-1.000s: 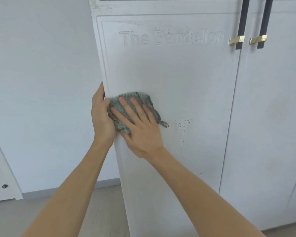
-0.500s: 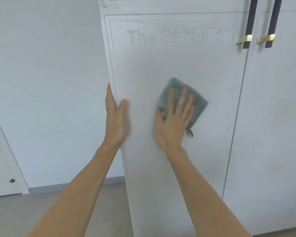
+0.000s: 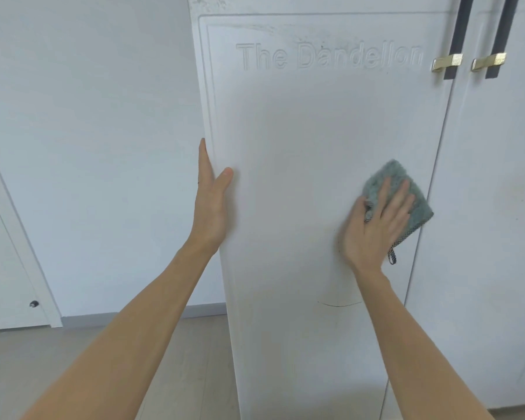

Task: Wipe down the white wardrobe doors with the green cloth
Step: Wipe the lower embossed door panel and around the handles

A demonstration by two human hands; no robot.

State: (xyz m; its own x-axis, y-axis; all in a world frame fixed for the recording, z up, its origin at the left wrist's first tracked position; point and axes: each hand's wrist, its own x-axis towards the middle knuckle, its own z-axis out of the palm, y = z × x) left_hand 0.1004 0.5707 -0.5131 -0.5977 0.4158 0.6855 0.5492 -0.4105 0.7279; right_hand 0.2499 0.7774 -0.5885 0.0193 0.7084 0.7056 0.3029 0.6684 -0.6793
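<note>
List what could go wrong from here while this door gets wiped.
1. The right hand presses the green cloth flat near the door's right edge; a longer stroke might slip into the gap beside the next door.
2. The left hand braces the door's left edge with straight fingers only; a hard push may swing it.
3. The cloth's hanging loop dangles and could drag across the panel.

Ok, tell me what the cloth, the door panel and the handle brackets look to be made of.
Green cloth: soft, fuzzy pile, probably microfibre, with a woven hanging loop.
Door panel: matte white, likely painted or foil-wrapped board; the routed frame line and raised lettering suggest it, though the core cannot be seen.
Handle brackets: shiny gold, brass-look metal, on dark matte bars.
</note>
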